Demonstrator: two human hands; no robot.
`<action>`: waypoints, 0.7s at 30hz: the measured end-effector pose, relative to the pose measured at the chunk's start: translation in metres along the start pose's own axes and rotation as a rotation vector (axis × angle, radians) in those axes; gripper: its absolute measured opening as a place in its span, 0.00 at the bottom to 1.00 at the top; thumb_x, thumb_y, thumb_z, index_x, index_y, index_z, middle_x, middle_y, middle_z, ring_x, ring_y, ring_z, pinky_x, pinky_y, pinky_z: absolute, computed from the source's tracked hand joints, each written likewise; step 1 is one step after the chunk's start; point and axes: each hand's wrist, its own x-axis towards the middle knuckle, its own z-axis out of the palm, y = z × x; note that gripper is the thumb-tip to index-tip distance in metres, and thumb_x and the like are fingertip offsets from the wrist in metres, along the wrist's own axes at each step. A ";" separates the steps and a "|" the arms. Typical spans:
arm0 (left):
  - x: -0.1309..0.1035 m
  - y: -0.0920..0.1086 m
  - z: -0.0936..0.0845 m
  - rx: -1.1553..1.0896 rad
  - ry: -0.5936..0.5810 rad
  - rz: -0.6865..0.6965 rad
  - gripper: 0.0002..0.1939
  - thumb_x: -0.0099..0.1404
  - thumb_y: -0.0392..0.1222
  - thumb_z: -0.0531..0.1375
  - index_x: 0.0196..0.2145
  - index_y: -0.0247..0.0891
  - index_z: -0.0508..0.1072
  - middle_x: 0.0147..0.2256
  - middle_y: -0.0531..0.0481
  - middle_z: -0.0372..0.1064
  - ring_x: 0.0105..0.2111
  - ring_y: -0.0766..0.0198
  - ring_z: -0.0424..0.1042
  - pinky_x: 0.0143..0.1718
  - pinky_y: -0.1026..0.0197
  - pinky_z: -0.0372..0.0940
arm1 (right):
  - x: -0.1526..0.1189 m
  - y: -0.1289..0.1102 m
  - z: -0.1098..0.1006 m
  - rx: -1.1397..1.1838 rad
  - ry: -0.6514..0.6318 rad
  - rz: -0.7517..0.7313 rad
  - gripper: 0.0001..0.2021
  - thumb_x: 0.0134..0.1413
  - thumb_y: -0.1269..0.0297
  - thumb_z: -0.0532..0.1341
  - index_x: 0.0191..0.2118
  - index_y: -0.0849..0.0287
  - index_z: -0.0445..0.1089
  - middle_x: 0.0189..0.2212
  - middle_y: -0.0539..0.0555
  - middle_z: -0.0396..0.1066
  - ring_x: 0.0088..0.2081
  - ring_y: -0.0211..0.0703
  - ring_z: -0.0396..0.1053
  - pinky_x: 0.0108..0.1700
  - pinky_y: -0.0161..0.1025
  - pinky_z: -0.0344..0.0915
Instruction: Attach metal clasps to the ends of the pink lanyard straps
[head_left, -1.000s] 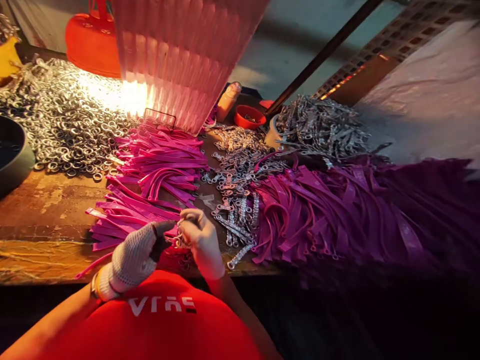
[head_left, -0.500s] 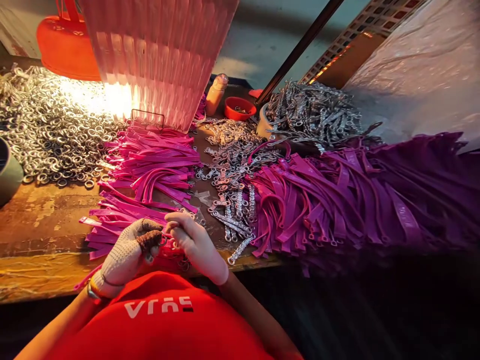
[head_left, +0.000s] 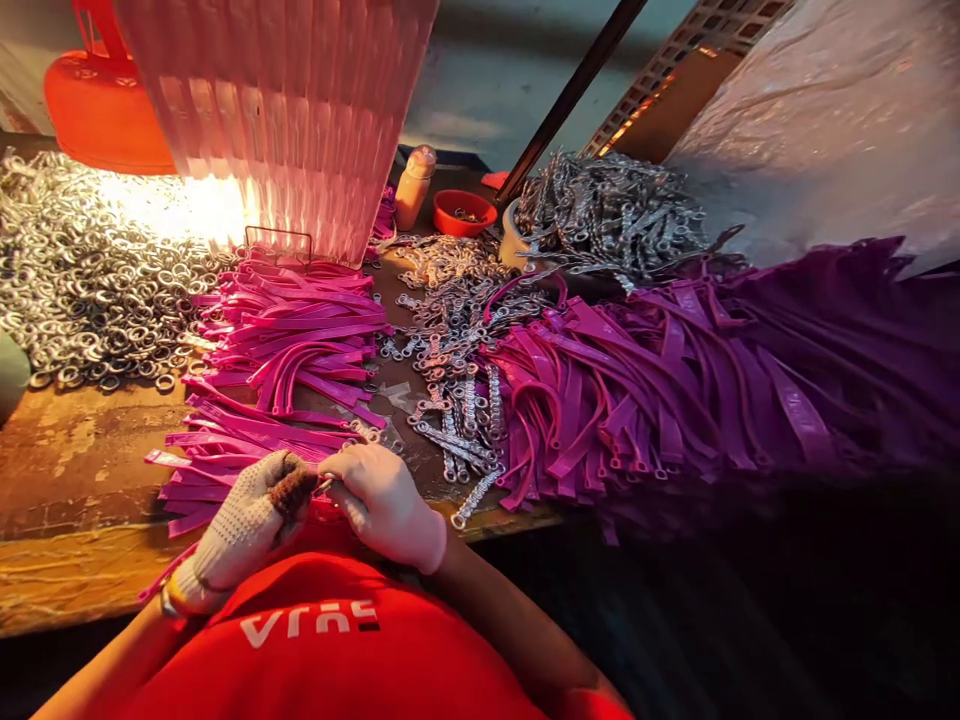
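Observation:
My left hand, in a dotted knit glove with brown fingertips, is closed on a magenta strap, part of which shows below the wrist. At the fingertips of my right hand, in a thin white glove, there is a small metal ring; these fingers are pinched together and touch the left fingertips. Just beyond both hands lie magenta straps in a loose stack. Braided silver pieces are to the right of my right hand.
Metal rings are heaped at the left under a red lamp. A ribbed panel rises behind the straps. More purple straps cover the right side. A red bowl and a bottle stand at the back.
My right hand has moved in to meet the left, and its fingers have closed at the ring. The view has shifted slightly.

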 end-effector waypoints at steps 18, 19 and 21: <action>0.065 0.028 0.018 -0.224 -0.225 -0.169 0.19 0.66 0.55 0.60 0.26 0.40 0.62 0.16 0.60 0.53 0.12 0.74 0.47 0.11 0.70 0.46 | 0.005 0.024 -0.015 0.133 0.019 0.383 0.17 0.68 0.56 0.53 0.28 0.55 0.67 0.22 0.48 0.68 0.25 0.39 0.62 0.28 0.36 0.52; 0.079 0.033 0.017 -0.137 -0.260 -0.141 0.17 0.66 0.53 0.60 0.27 0.38 0.66 0.16 0.59 0.56 0.12 0.73 0.50 0.12 0.70 0.49 | 0.003 0.031 -0.016 0.172 0.024 0.441 0.18 0.69 0.56 0.53 0.27 0.55 0.66 0.22 0.48 0.67 0.25 0.38 0.62 0.28 0.36 0.52; 0.114 0.046 0.014 0.094 -0.292 -0.031 0.10 0.63 0.45 0.61 0.35 0.35 0.74 0.18 0.54 0.65 0.16 0.68 0.61 0.16 0.68 0.57 | 0.002 0.047 -0.014 0.216 0.133 0.546 0.19 0.69 0.55 0.53 0.27 0.56 0.65 0.22 0.47 0.66 0.26 0.37 0.61 0.29 0.36 0.53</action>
